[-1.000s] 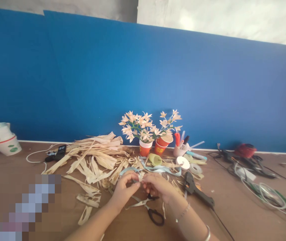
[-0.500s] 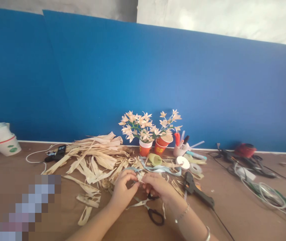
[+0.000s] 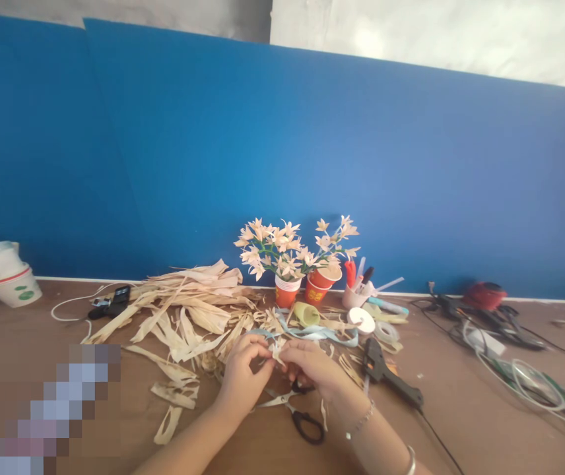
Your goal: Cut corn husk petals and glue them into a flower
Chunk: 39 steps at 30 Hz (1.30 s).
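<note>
Between my two hands is a small pale husk flower point(image 3: 277, 349), its petals spread upward. My left hand point(image 3: 247, 371) pinches it from the left with thumb and fingertips. From the right, the fingertips of my right hand point(image 3: 312, 366) close on the same flower. Its base is hidden by my fingers. Scissors point(image 3: 306, 425) with black handles lie spread below my hands on the brown table point(image 3: 243, 442). A black glue gun point(image 3: 391, 376) rests to the right of my right hand. Light blue ribbon point(image 3: 332, 335) lies just beyond my fingers.
Dried corn husks point(image 3: 188, 310) heap at the left. Finished flowers point(image 3: 282, 247) stand in an orange paper cup point(image 3: 286, 293) near the blue partition point(image 3: 282, 152). A pen cup point(image 3: 354, 297) and a white tape roll point(image 3: 362, 320) are right of them. Cables point(image 3: 525, 382) tangle far right.
My hands stay almost in place around the flower. My fingers shift only very slightly; the things on the table have not moved.
</note>
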### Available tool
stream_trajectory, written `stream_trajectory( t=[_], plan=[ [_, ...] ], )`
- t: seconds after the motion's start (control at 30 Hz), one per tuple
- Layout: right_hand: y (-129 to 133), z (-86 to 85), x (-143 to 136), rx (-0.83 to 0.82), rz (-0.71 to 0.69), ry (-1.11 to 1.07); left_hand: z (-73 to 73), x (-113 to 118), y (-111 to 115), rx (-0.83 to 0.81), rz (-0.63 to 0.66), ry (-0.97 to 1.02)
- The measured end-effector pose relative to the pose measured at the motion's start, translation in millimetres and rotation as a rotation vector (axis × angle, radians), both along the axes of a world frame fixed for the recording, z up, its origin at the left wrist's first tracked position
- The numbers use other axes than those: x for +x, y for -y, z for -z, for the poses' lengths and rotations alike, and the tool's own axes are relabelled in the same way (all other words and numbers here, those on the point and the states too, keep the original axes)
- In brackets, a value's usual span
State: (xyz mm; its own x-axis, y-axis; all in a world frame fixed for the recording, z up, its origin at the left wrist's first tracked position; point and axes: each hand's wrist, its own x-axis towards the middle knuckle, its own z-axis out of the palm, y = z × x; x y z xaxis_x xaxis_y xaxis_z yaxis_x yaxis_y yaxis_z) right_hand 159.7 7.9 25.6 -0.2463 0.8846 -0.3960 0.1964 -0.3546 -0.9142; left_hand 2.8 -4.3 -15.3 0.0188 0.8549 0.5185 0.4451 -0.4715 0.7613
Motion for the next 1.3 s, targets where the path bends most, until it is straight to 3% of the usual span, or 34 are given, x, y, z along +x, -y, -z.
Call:
stream_trajectory(
  t=[0.27,0.83,1.17,1.3],
  plan=[
    [1,-4.4,3,0.035,-0.055,0.011,1.5,-1,-1,-0.027,0.016,0.000],
    [-2,-4.0,8,0.081,-0.012,-0.028,2.5,-2,-4,-0.051,0.042,0.089],
    [-1,-5.0,9,0.042,-0.099,0.005,4.4,-3,-3,-0.078,0.033,0.094],
    [-11,1.9,12,0.243,0.040,0.224,6.3,-2,-5,-0.081,-0.002,0.105]
  ],
)
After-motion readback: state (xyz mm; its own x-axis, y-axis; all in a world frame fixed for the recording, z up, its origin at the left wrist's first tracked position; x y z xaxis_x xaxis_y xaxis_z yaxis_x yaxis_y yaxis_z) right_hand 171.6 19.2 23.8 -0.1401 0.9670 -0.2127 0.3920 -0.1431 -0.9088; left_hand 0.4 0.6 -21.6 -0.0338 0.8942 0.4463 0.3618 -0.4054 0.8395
